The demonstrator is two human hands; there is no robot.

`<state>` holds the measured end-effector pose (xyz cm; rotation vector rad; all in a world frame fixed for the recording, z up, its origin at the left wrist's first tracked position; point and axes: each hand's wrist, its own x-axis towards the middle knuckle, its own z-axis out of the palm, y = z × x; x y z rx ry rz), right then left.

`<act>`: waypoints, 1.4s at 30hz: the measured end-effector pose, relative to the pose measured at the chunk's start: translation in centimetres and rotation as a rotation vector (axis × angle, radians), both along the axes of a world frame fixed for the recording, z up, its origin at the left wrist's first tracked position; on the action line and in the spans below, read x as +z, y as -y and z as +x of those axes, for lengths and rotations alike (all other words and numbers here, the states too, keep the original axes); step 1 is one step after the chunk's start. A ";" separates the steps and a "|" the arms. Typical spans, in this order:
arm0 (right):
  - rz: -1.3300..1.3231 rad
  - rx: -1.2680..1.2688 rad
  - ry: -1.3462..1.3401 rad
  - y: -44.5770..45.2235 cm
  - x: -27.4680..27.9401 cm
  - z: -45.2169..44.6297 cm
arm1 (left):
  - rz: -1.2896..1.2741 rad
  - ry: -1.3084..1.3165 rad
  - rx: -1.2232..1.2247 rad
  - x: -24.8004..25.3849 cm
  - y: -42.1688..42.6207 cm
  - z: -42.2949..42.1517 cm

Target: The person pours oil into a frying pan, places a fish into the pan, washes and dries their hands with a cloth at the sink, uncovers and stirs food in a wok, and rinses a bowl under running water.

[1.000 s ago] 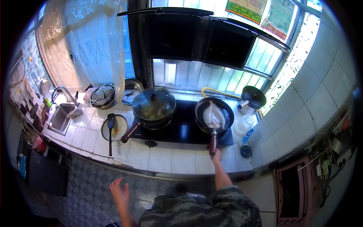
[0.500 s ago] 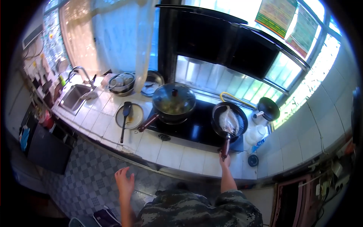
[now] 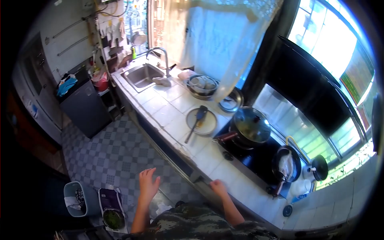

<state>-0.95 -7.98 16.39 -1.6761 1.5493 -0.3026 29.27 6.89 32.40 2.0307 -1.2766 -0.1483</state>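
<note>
My left hand (image 3: 149, 183) hangs over the floor in front of the counter, fingers apart, holding nothing. Beside the counter's front edge is my right hand (image 3: 219, 187), its fingers curled in and nothing visible in them. To its right, a frying pan (image 3: 298, 176) with a whole fish (image 3: 286, 165) in it sits on the black stove (image 3: 256, 160), handle toward the front. A lidded wok (image 3: 251, 127) occupies the stove's left side; food shows dimly through the glass lid. Left of the wok, a dark spatula (image 3: 197, 123) lies across a plate (image 3: 211, 125).
A sink (image 3: 143, 76) with a tap is set into the far left of the counter. Bowls in a basin (image 3: 203, 86) stand by the curtain. A small black pan (image 3: 320, 168) and a white jug (image 3: 301, 187) are at right. A bin (image 3: 81, 199) stands on the floor.
My right hand has let go of the frying pan's handle and drawn back to the counter edge. The view has turned left, showing more of the sink and floor.
</note>
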 end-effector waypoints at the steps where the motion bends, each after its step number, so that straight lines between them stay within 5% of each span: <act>1: 0.043 0.061 0.030 0.1 0.2 2.7 | -0.002 0.004 0.039 -0.1 -0.7 1.4; 9: -0.045 0.438 0.025 0.9 7.1 16.9 | 0.060 -0.010 0.288 -4.1 -4.3 10.0; 17: 0.101 0.600 -0.053 9.3 4.6 27.7 | 0.052 -0.016 0.324 -5.5 0.9 21.3; 24: -0.112 0.763 0.036 18.9 5.8 46.8 | 0.079 -0.045 0.449 -0.7 7.7 33.5; 30: -0.270 0.987 0.093 22.6 8.4 63.1 | 0.124 -0.010 0.580 -3.2 6.8 42.2; 36: -0.229 0.858 0.029 24.9 6.4 72.9 | 0.240 -0.034 0.637 -8.6 6.0 55.8; 42: -0.270 0.282 0.007 31.2 7.1 75.7 | 0.163 0.015 0.343 -2.9 18.7 71.8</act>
